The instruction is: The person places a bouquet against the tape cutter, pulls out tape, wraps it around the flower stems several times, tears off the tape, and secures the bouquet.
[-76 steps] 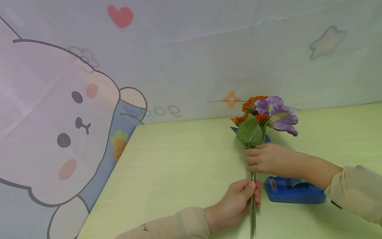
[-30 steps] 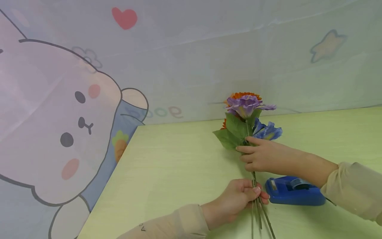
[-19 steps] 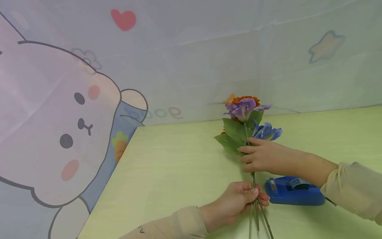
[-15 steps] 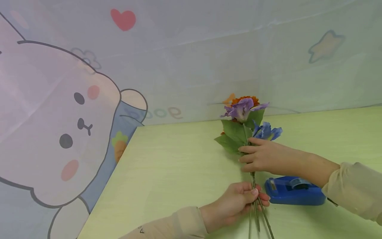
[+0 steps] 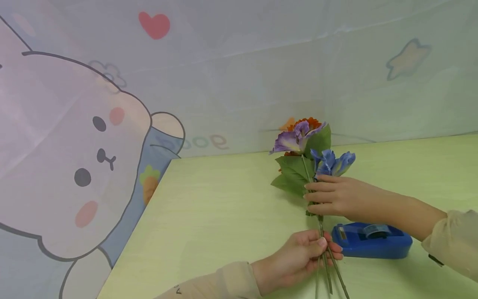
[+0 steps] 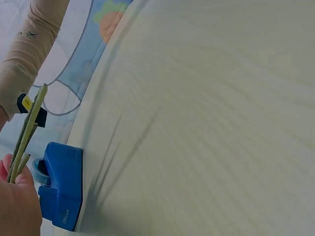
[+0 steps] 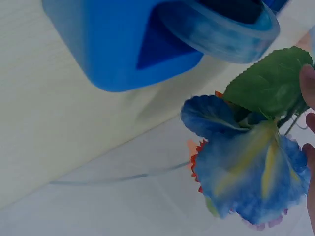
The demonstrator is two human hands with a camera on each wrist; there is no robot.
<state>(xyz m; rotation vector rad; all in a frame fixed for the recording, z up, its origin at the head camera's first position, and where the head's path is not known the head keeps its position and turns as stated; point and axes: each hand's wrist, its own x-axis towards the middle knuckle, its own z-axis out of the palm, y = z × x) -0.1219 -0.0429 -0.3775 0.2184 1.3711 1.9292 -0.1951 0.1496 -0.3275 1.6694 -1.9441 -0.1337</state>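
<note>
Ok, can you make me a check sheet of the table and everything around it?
Surface: table, pale yellow-green
Job's things: purple flower, blue flower, orange flowers, leaves, stems; bunched, stem ends spread
Clutter: tape dispenser, blue, not held, perhaps needed
Hands: left hand pinches the stems; right hand has fingers across the bunch, thumb hidden
Cables: nothing seen
Surroundings: backdrop with cartoon animal, heart and star

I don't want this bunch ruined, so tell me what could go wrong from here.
The stems fan apart below where the left hand pinches them, so one could slip loose if that grip eases.
The blue flower sits lower than the purple flower, so the bunch may end up uneven.
The blue tape dispenser appears close to the left hand's fingertips, so a sideways move might knock it.
</note>
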